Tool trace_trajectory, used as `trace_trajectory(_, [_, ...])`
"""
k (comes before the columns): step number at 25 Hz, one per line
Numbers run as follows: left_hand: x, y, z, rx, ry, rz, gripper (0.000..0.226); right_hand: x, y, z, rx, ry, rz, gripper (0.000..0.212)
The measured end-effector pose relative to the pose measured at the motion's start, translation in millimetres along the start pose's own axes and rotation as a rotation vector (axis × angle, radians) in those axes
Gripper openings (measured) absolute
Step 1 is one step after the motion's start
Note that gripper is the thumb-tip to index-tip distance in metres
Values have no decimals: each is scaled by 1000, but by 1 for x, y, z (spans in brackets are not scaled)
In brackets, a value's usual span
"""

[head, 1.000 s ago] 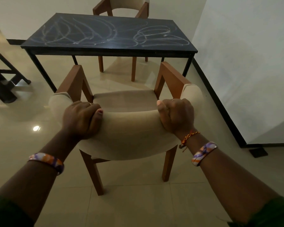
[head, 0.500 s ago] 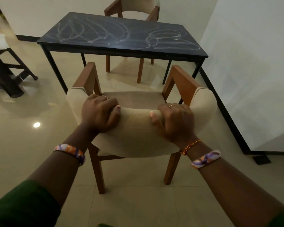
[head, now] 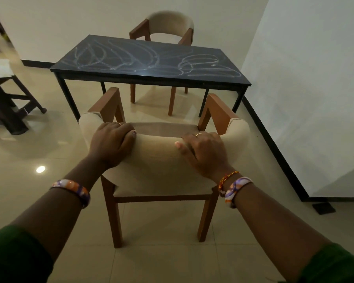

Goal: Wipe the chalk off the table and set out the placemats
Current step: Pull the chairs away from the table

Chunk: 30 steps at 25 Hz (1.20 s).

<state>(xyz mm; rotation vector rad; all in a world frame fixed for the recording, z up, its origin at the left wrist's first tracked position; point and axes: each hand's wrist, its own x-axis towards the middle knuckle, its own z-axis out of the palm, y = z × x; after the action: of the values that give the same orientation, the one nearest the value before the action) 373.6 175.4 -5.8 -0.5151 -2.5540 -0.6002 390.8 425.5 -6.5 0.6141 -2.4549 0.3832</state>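
Left hand (head: 110, 142) and right hand (head: 205, 153) gripping chair backrest (head: 157, 158), chalk-scribbled table (head: 151, 62) beyond

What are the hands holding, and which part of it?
Both the left hand and right hand grip the chair by the top of its padded backrest.

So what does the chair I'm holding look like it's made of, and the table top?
Near chair: frame looks like reddish-brown wood with a smooth matte finish; backrest and seat look padded in beige woven fabric, dull and slightly dented under both hands. Table: top is dark, smooth and faintly glossy, holding chalk marks; possibly stone or laminate. Legs look like black metal.
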Motion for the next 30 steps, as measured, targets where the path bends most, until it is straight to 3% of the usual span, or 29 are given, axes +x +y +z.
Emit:
trace_trajectory(4, [7, 27, 7, 59, -73, 75, 58, 3, 22, -1, -39, 16, 18, 84])
trace_trajectory(9, [11, 23, 16, 16, 84, 87, 49, 8, 33, 11, -67, 100, -25, 78])
trace_trajectory(30, [78, -39, 32, -20, 69, 8, 47, 77, 46, 65, -59, 191, -19, 74])
